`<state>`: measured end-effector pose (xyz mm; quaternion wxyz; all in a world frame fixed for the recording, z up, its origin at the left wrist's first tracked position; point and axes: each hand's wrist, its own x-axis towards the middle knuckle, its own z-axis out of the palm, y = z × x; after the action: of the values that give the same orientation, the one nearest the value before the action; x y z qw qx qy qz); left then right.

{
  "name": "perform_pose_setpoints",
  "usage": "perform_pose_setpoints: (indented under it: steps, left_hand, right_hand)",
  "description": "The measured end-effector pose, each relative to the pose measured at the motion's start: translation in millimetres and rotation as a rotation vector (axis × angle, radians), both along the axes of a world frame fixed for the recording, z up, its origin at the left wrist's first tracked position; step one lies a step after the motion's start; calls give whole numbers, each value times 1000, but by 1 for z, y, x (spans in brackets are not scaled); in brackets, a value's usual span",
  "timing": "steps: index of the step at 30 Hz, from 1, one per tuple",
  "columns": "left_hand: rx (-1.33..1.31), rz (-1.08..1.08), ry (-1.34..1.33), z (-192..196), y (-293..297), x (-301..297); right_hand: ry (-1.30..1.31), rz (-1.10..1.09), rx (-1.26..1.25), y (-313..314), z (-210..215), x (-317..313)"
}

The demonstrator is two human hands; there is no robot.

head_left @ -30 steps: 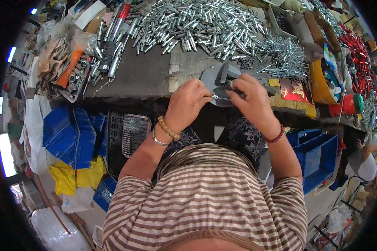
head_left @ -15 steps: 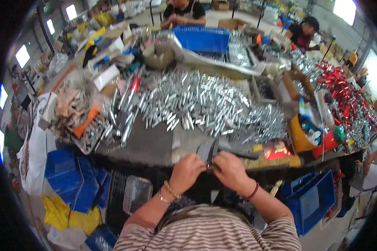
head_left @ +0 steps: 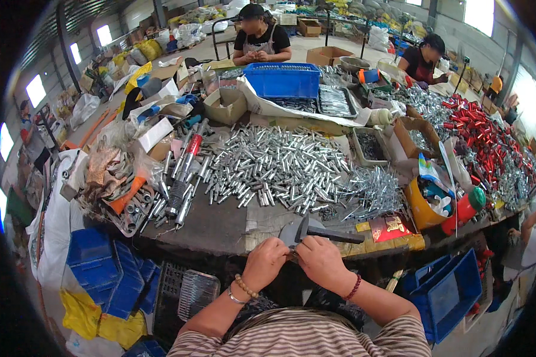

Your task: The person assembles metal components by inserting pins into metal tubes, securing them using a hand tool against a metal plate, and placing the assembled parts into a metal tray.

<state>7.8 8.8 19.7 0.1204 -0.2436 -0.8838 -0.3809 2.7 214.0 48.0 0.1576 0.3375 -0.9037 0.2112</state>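
While tubes (head_left: 280, 166) strew the workshop bench (head_left: 202, 229), both hands' grip (head_left: 267, 260) (head_left: 321, 262) pinches a small piece (head_left: 291, 254).

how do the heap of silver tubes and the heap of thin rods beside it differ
The silver tubes are thicker; the thin rods are needle-like. The silver tubes form the wider heap, the thin rods the smaller one, to its right. Both are shiny metal, lying loose at mixed angles on the bench.

Dark worktable (head_left: 217, 225), heaped silver tubes (head_left: 280, 163), thin metal rods (head_left: 375, 190), dark metal fixture (head_left: 318, 234), yellow bucket (head_left: 420, 206)
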Motion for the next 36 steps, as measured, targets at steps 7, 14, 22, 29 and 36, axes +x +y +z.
perform_pose_setpoints:
  steps: [7, 14, 22, 29, 36]
  left_hand:
    - [25, -4, 9, -2, 0, 11]
    - [-12, -11, -11, -10, -3, 11]
    - [92, -31, -62, -2, 0, -6]
    - [101, -32, -27, -13, -3, 1]
    - [110, -30, -53, -8, -1, 1]
  right_hand:
    - [3, -28, -25, 14, 6, 15]
    - [33, -287, 72, 49, -22, -6]
    - [-131, -290, -100, 53, -3, -6]
    - [-229, -215, -174, 49, 17, 43]
    - [-212, -157, -147, 43, -3, 50]
